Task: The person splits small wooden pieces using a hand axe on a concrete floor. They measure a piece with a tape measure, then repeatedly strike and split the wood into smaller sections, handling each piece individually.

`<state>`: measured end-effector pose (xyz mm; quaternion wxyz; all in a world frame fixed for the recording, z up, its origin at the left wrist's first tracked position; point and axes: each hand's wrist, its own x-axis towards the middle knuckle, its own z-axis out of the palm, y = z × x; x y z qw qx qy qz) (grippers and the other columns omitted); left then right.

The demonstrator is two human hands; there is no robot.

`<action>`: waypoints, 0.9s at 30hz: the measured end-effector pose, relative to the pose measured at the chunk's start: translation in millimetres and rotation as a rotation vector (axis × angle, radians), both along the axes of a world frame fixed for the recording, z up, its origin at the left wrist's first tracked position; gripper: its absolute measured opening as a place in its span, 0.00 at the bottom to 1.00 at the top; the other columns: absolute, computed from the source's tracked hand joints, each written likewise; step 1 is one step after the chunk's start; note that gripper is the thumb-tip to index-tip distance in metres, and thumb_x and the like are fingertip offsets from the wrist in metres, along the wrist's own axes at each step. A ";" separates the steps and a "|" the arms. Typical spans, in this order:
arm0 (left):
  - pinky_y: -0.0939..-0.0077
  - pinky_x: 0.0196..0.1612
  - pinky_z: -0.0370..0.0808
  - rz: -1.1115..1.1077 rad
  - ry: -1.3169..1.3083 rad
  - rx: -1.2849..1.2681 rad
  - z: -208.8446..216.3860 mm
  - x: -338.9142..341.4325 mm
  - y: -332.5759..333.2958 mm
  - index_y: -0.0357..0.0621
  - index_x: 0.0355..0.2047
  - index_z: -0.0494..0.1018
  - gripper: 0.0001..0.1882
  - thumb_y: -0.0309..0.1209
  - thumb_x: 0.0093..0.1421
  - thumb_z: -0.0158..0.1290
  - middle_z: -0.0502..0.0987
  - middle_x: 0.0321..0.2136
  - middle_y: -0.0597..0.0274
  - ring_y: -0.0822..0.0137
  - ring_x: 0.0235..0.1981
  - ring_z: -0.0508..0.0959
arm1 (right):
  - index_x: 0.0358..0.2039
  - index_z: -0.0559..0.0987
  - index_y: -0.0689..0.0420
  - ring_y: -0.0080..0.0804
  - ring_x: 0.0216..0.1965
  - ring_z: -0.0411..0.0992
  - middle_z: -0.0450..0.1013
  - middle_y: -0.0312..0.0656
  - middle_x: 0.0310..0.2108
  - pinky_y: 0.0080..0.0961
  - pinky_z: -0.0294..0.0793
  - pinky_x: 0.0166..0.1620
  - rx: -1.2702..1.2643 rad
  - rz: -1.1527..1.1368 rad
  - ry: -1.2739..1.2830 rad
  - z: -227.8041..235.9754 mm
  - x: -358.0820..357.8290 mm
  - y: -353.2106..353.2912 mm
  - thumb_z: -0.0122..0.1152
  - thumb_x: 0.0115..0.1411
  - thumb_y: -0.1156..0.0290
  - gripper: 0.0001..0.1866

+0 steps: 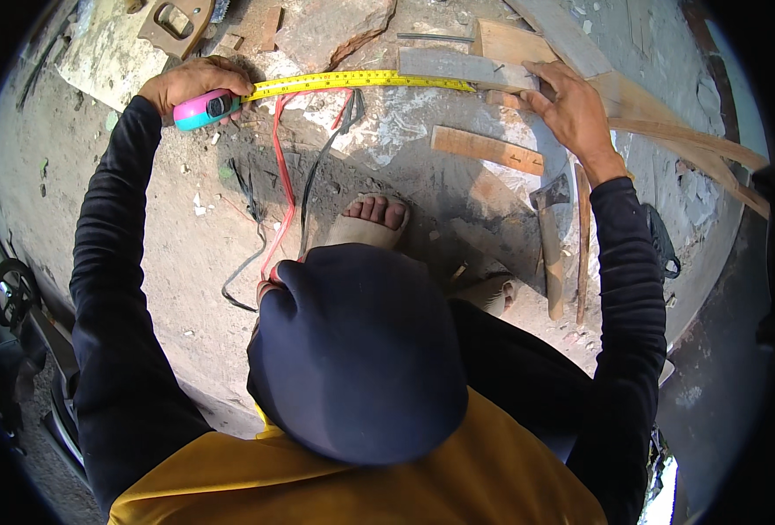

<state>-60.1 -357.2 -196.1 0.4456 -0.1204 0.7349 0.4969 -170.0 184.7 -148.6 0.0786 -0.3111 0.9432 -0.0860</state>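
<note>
My left hand (193,80) is closed around a pink and turquoise tape measure (196,111). Its yellow blade (326,81) stretches to the right and ends along the lower edge of a short grey wooden board (448,65). At the board's right end, my right hand (573,109) grips it between thumb and fingers. A nail-like dark piece shows on the board's face near that end. Just below lies a loose reddish-brown wood strip (487,150), apart from both hands.
A hatchet (550,249) and a thin stick (582,254) lie by my right forearm. A handsaw (175,26) and a stone slab (335,31) sit at the far side. Red strapping (284,171) and black strapping (315,166) trail near my feet. Long planks (650,109) cross at the right.
</note>
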 end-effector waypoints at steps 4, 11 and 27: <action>0.72 0.43 0.87 -0.018 0.010 -0.012 -1.5 1.0 -6.0 0.39 0.52 0.82 0.20 0.41 0.68 0.62 0.86 0.40 0.55 0.65 0.34 0.86 | 0.58 0.83 0.58 0.55 0.54 0.78 0.81 0.50 0.54 0.42 0.76 0.60 -0.033 -0.047 -0.102 2.1 -0.1 0.1 0.69 0.64 0.64 0.24; 0.69 0.46 0.81 -0.201 0.108 -0.232 20.6 15.0 1.8 0.37 0.43 0.87 0.17 0.39 0.62 0.68 0.87 0.37 0.58 0.67 0.35 0.84 | 0.57 0.83 0.59 0.53 0.53 0.79 0.80 0.48 0.52 0.43 0.77 0.59 -0.025 -0.026 -0.103 0.2 -5.0 4.5 0.70 0.63 0.63 0.23; 0.61 0.42 0.80 0.072 0.277 -0.519 -53.2 195.4 119.4 0.42 0.43 0.75 0.23 0.42 0.57 0.73 0.82 0.33 0.52 0.52 0.36 0.83 | 0.59 0.81 0.55 0.51 0.55 0.77 0.79 0.48 0.52 0.44 0.77 0.60 -0.035 0.019 -0.103 0.5 -9.9 8.7 0.68 0.64 0.64 0.24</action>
